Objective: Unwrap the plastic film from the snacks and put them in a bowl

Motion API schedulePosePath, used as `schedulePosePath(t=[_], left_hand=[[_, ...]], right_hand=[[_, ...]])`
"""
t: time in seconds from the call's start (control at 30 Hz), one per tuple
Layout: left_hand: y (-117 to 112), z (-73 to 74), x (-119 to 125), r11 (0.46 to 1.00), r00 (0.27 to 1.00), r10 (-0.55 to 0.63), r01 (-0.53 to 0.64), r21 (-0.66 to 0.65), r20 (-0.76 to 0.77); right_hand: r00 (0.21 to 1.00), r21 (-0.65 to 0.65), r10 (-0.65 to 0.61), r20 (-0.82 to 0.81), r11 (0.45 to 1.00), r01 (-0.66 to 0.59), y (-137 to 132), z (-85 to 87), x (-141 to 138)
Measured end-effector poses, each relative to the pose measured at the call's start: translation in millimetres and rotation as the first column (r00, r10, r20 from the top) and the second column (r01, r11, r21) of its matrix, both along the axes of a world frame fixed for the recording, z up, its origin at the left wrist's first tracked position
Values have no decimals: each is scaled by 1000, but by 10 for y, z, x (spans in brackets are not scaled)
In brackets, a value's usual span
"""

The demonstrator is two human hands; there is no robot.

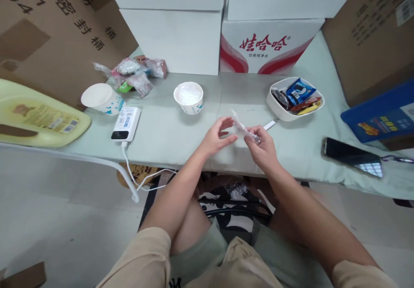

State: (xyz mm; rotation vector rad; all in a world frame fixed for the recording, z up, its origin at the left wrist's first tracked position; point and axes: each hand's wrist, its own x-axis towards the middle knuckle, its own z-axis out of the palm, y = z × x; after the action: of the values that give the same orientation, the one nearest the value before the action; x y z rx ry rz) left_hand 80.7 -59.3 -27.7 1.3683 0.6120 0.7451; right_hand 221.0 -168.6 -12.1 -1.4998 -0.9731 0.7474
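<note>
Between thumb and fingers, my right hand (261, 145) grips a clear, crinkled plastic bag (241, 127) that points up and to the left. My left hand (220, 137) is beside it, thumb and fingers parted around the bag's left side; I see nothing held in it. Beyond the hands stands a paper cup (189, 98) with whitish plastic inside. To the right is a white tub (295, 100) filled with wrapped snack packets. A thin white-handled tool (271, 124), perhaps a small knife, lies just behind my right hand.
A second paper cup (102, 99), a heap of plastic-wrapped items (136, 74) and a cabled white power bank (127, 125) are at left. A phone (352, 156) lies at right. Cartons (271, 48) line the back; a yellow bottle (42, 115) lies far left.
</note>
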Motion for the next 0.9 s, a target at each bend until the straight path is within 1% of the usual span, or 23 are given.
schedulePosePath(t=[0.03,0.07,0.1,0.13,0.17,0.2,0.23,0.27,0.33,0.37,0.4,0.43,0.5,0.53,0.57,0.6,0.63,0.7,0.77,0.8,0.83,0.87,0.9], left_hand=[[-12,5,10,998,998,-47,49,-32,44],[-17,14,11,996,995,-65,69,-50,73],[-15,28,4,997,995,-56,61,-53,88],[-9,44,-12,998,995,-29,33,-44,92],[-1,62,-37,999,996,3,0,-32,90],[10,81,-68,999,996,29,-28,-20,85],[21,101,-103,999,996,48,-47,-12,80],[33,120,-142,998,995,58,-58,-12,77],[61,158,-221,997,993,66,-62,-44,99],[81,176,-261,995,988,79,-71,-69,131],[106,193,-300,991,979,109,-94,-94,171],[137,208,-340,984,966,158,-136,-118,204],[213,230,-419,949,928,305,-275,-155,214],[254,237,-458,921,904,380,-350,-169,196],[293,243,-496,894,882,439,-409,-183,172],[327,247,-531,872,865,478,-448,-196,152],[354,250,-563,859,854,500,-469,-207,140],[384,255,-612,849,847,514,-480,-221,133],[388,259,-641,846,846,518,-484,-223,129],[385,260,-649,846,847,517,-482,-226,126],[381,262,-655,847,849,513,-478,-231,124],[379,264,-658,849,853,508,-472,-237,122],[379,267,-660,850,856,503,-465,-247,119]], right_hand=[[998,-4,47,-40,999,-47,20,0,-65],[993,-4,74,-94,997,-75,45,-6,-125],[987,-5,71,-143,997,-73,72,-15,-176],[985,-2,31,-168,1000,-31,101,-24,-217],[986,5,-35,-161,999,36,130,-31,-248],[987,17,-100,-127,995,103,161,-32,-271],[987,30,-136,-80,990,139,193,-27,-287],[991,37,-128,-36,991,130,228,-13,-296],[1000,6,-1,20,1000,1,323,47,-298],[997,-25,69,40,997,-68,389,95,-292],[991,-53,114,72,992,-110,473,157,-282],[983,-70,131,130,990,-122,578,232,-272],[940,-66,118,321,993,-102,854,407,-261],[888,-56,115,445,993,-101,1020,500,-266],[811,-49,128,572,991,-122,1196,587,-280],[715,-50,154,682,985,-164,1375,664,-303],[607,-68,196,770,971,-227,1548,726,-333],[356,-152,286,890,920,-360,1851,796,-401],[124,-281,375,919,841,-462,2074,797,-454],[33,-355,425,905,794,-494,2160,780,-470],[-39,-430,481,876,742,-515,2233,756,-476],[-88,-496,537,839,689,-528,2297,730,-476],[-74,-502,554,829,680,-535,2357,707,-471]])
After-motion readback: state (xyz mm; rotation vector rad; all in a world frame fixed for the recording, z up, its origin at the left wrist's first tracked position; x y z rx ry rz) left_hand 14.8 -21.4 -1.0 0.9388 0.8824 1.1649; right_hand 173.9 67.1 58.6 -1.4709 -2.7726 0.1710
